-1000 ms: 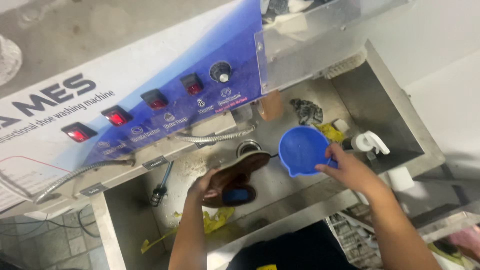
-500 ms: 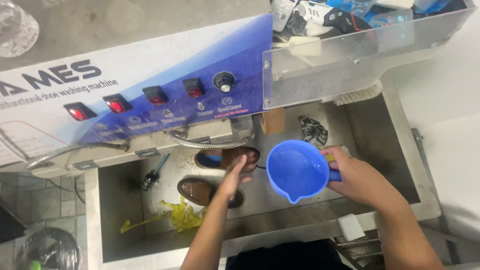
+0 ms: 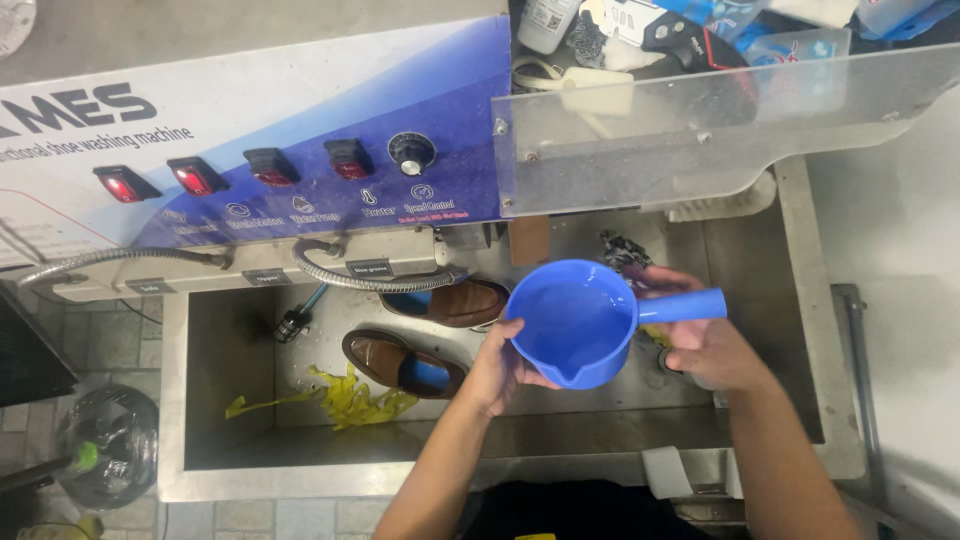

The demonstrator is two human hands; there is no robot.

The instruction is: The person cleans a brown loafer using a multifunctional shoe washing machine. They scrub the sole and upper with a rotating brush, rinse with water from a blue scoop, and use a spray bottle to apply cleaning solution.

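- The blue plastic scoop (image 3: 575, 322), a smooth round jug with a pouring lip and a straight flat handle, is held up over the steel sink (image 3: 200, 400), between both hands.
- The left hand (image 3: 500, 365) presses its spread fingers against the scoop's rounded side, cupping it rather than closing round it.
- The right hand (image 3: 700, 335) sits at the handle; its fingers curl under and behind the handle, but how firmly it grips I cannot tell.
- Below, in the sink, lie two brown leather shoes (image 3: 405, 362), glossy and wet-looking, with blue insoles; one lies nearer, the other just beyond it by the back wall.
- A crumpled yellow cloth (image 3: 345, 400) lies on the sink floor, left of the nearer shoe.
- Farther back, ribbed metal hoses (image 3: 370, 280) curve beneath a blue and white control panel (image 3: 300, 130) with red rocker switches and a black dial.
- A clear plastic shield (image 3: 700, 140) juts out at upper right.
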